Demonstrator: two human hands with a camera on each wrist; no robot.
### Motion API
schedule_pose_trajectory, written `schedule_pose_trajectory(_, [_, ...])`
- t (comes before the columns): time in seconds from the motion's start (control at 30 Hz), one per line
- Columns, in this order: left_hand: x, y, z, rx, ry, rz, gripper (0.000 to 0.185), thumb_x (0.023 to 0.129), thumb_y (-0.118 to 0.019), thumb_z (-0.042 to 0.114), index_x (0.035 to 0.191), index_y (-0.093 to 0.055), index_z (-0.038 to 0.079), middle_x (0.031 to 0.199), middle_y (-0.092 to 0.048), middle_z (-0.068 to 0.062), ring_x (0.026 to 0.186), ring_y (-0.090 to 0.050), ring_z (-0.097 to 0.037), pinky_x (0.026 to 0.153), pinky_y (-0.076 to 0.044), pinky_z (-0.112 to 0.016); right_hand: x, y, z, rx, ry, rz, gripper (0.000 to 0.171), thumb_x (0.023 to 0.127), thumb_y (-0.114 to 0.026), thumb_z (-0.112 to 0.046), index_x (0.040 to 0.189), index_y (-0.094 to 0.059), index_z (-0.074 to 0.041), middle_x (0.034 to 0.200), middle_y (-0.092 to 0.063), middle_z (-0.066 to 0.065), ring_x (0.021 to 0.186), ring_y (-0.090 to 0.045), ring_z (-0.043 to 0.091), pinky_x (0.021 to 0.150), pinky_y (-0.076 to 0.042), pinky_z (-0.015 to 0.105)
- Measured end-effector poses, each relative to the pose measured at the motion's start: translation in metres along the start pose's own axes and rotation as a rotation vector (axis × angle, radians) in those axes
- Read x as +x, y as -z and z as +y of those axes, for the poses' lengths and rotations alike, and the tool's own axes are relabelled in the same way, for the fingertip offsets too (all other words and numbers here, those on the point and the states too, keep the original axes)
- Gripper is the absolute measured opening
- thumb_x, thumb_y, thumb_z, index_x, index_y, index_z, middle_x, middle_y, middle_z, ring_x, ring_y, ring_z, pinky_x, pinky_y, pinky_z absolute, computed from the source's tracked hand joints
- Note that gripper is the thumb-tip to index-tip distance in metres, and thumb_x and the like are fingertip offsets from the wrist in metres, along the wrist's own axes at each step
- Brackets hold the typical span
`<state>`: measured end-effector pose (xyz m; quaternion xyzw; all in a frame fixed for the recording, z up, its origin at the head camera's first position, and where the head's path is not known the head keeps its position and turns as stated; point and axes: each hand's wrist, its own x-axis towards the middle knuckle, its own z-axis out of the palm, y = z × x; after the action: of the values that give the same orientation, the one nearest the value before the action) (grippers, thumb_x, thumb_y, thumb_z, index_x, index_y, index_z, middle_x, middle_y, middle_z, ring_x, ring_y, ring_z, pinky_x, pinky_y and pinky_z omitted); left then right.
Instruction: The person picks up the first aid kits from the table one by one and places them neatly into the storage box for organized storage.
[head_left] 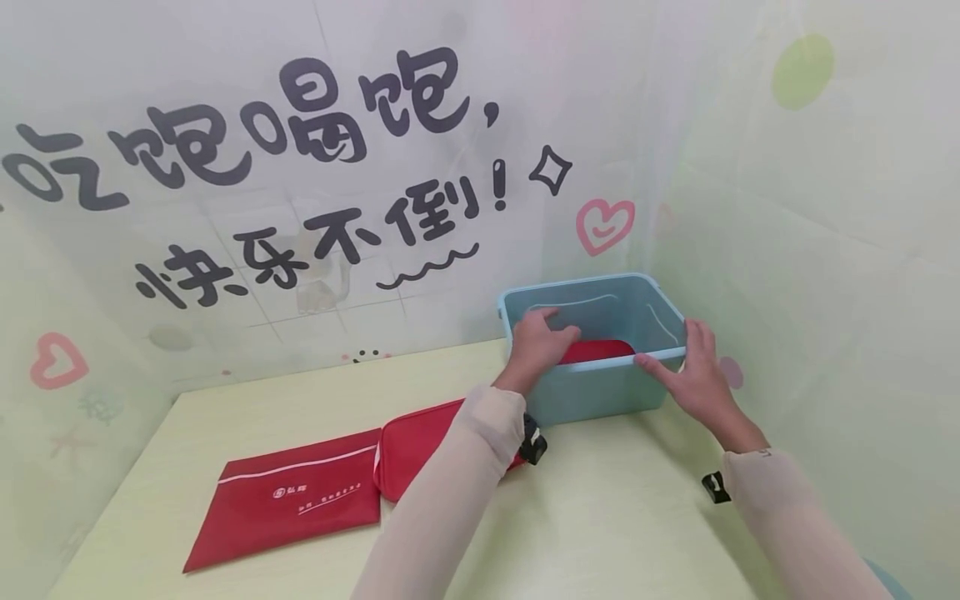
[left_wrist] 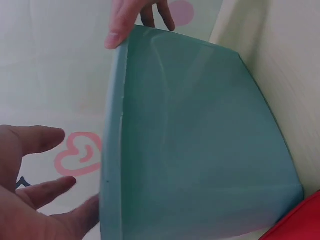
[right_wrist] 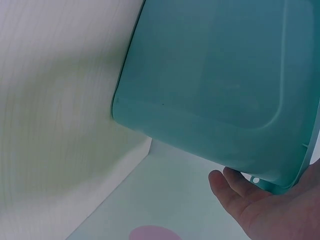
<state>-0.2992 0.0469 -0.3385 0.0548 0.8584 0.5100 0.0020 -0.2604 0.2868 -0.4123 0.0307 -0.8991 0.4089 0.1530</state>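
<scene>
A light-blue plastic bin [head_left: 600, 396] stands upright on the table by the wall. Inside it lies a red item [head_left: 603, 350], mostly hidden by the front wall. Over the bin's near left corner hovers my left hand [head_left: 536, 346], its fingers spread and holding nothing. Those fingers stick out past the rim in the left wrist view; whether the thumb touches the rim I cannot tell. My right hand [head_left: 701, 379] grips the near right corner, thumb at the front rim. In the right wrist view, its fingers [right_wrist: 227, 192] reach beneath the rim.
Left of the bin lies a red pouch [head_left: 416, 446], partly behind my left forearm. A flat dark-red document bag [head_left: 300, 508] with white print touches its left side. Printed wall sheeting [head_left: 450, 317] closes off the table [head_left: 585, 517] at the back and right.
</scene>
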Motion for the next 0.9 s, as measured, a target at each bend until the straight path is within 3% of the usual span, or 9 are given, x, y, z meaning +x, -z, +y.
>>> schedule_pose_trajectory(0.03, [-0.001,0.003,0.001,-0.012,-0.013,-0.003,0.052,0.093,-0.068,0.022,0.142,-0.055,0.008,0.141,-0.056,-0.01,0.125,-0.054,-0.028,0.097,-0.051,-0.043,0.0,0.0,0.0,-0.001,0.0,0.0,0.102,0.091,-0.068,-0.05,0.157,-0.007,-0.003,0.154,-0.015,0.022,0.125,-0.036,0.045,0.095,-0.042,0.069])
schedule_pose_trajectory(0.2, [0.001,0.023,0.002,-0.059,-0.065,0.017,0.049,0.094,-0.068,0.023,0.14,-0.057,0.01,0.137,-0.058,-0.012,0.126,-0.055,-0.031,0.096,-0.052,-0.043,0.001,0.0,0.0,-0.005,0.004,-0.002,0.102,0.091,-0.067,-0.05,0.157,-0.006,-0.002,0.153,-0.016,0.023,0.124,-0.036,0.047,0.094,-0.042,0.07])
schedule_pose_trajectory(0.43, [0.01,0.058,-0.012,-0.11,-0.056,0.115,0.045,0.094,-0.068,0.021,0.136,-0.061,0.01,0.133,-0.06,-0.016,0.12,-0.06,-0.029,0.095,-0.053,-0.042,0.001,0.001,-0.001,0.006,-0.002,-0.009,0.102,0.091,-0.067,-0.049,0.157,-0.006,-0.003,0.154,-0.015,0.022,0.125,-0.035,0.047,0.095,-0.042,0.07])
schedule_pose_trajectory(0.67, [0.012,0.098,-0.032,-0.089,-0.118,0.234,0.043,0.094,-0.066,0.021,0.135,-0.062,0.009,0.132,-0.061,-0.017,0.119,-0.061,-0.032,0.095,-0.053,-0.041,0.0,0.001,-0.003,0.011,-0.002,-0.01,0.102,0.091,-0.067,-0.049,0.157,-0.006,-0.003,0.154,-0.015,0.022,0.126,-0.034,0.047,0.095,-0.042,0.07])
schedule_pose_trajectory(0.9, [0.008,0.136,-0.059,-0.067,-0.038,0.298,0.046,0.095,-0.065,0.023,0.138,-0.059,0.009,0.136,-0.057,-0.019,0.123,-0.058,-0.032,0.098,-0.051,-0.044,0.0,0.001,-0.003,0.005,-0.002,-0.015,0.102,0.092,-0.067,-0.049,0.157,-0.005,-0.002,0.155,-0.013,0.022,0.126,-0.034,0.048,0.094,-0.041,0.071])
